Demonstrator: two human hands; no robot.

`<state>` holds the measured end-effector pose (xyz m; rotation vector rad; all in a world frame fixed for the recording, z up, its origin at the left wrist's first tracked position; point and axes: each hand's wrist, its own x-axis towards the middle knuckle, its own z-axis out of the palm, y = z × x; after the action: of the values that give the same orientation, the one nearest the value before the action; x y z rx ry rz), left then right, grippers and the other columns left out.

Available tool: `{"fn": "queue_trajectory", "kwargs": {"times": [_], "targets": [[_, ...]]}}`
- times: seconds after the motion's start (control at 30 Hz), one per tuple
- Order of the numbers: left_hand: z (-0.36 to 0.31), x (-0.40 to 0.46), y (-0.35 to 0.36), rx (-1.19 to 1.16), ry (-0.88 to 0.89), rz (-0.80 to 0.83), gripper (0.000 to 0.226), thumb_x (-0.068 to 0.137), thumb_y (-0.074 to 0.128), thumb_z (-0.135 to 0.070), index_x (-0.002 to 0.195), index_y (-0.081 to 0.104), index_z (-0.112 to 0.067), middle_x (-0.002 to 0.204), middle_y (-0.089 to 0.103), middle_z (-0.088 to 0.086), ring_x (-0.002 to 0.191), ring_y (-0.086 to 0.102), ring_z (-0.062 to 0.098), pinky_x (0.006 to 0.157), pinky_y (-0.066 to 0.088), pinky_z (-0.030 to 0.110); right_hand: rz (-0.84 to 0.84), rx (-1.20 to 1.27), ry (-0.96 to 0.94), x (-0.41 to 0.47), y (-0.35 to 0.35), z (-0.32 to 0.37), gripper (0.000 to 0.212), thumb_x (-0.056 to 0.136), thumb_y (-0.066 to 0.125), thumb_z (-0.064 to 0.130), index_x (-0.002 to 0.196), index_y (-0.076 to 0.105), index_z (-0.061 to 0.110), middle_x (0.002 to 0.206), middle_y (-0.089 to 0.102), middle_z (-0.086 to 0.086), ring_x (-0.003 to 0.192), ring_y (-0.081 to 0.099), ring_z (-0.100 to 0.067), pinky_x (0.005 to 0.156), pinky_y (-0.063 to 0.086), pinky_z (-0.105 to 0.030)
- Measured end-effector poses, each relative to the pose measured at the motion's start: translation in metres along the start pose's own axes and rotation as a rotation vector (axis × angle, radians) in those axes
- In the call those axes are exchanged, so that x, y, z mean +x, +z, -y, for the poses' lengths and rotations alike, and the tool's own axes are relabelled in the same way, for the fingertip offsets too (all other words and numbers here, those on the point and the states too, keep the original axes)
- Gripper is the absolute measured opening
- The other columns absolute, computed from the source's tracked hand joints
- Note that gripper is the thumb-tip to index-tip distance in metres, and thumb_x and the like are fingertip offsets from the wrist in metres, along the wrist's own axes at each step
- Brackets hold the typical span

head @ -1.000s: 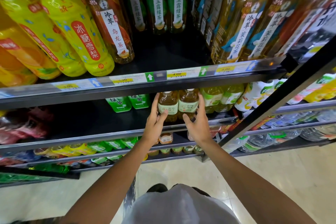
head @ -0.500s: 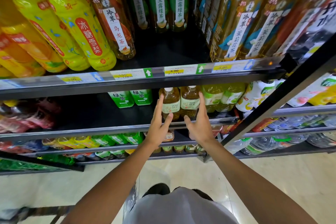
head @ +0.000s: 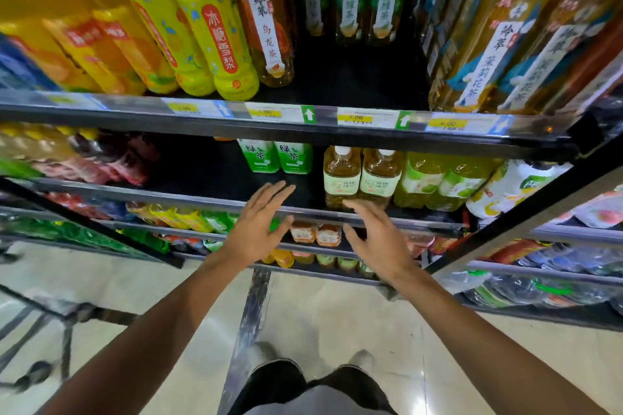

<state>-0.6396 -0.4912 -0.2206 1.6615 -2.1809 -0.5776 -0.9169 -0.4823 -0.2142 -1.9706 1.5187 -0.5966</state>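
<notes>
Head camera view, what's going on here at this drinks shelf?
A person stands at a shop shelf of bottled drinks. Both hands are open and hold nothing: the left hand hovers before the shelf's front edge, the right hand reaches toward the base of two amber tea bottles. Whether it touches them is unclear.

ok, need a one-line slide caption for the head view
Left hand and right hand, both open, hover before a pair of amber tea bottles on a shop shelf.

Two amber tea bottles (head: 341, 178), two green cartons (head: 258, 156) and two pale-green bottles (head: 419, 178) are counted on the middle shelf (head: 202, 175).
</notes>
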Motion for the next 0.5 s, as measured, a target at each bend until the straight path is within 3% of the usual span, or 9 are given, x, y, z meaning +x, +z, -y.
{"fn": "queue_trajectory", "kwargs": {"times": [0.07, 0.2, 0.33, 0.5], "targets": [[0.019, -0.021, -0.022, 0.136, -0.021, 0.055, 0.071, 0.094, 0.032, -0.062, 0.157, 0.032, -0.03, 0.163, 0.035, -0.001, 0.155, 0.021, 0.024, 0.126, 0.02, 0.052, 0.087, -0.053, -0.096, 0.013, 0.007, 0.024, 0.047, 0.101, 0.057, 0.03, 0.147, 0.047, 0.026, 0.152, 0.045, 0.006, 0.14, 0.039, -0.014, 0.111, 0.036, -0.028], [0.067, -0.075, -0.082, 0.28, -0.118, 0.035, 0.076, 0.089, 0.032, -0.063, 0.155, 0.039, -0.027, 0.159, 0.043, 0.003, 0.152, 0.029, 0.033, 0.123, 0.024, 0.053, 0.207, -0.155, -0.287, 0.05, 0.044, 0.089, 0.043, 0.102, 0.054, 0.029, 0.144, 0.051, 0.024, 0.146, 0.052, 0.004, 0.137, 0.042, -0.018, 0.11, 0.043, -0.043], [0.129, -0.15, -0.151, 0.445, -0.15, -0.093, 0.066, 0.088, 0.046, -0.056, 0.144, 0.056, -0.022, 0.143, 0.059, 0.009, 0.131, 0.055, 0.039, 0.11, 0.043, 0.054, 0.312, -0.232, -0.458, 0.08, 0.096, 0.182, 0.047, 0.103, 0.052, 0.037, 0.148, 0.047, 0.023, 0.151, 0.046, 0.006, 0.142, 0.036, -0.016, 0.114, 0.037, -0.039], [0.2, -0.262, -0.228, 0.473, -0.461, -0.123, 0.078, 0.084, 0.035, -0.067, 0.144, 0.058, -0.022, 0.146, 0.057, 0.013, 0.138, 0.048, 0.043, 0.116, 0.035, 0.059, 0.405, -0.259, -0.675, 0.1, 0.179, 0.319, 0.05, 0.099, 0.06, 0.038, 0.144, 0.053, 0.017, 0.148, 0.052, 0.0, 0.137, 0.044, -0.022, 0.113, 0.035, -0.034]]}}
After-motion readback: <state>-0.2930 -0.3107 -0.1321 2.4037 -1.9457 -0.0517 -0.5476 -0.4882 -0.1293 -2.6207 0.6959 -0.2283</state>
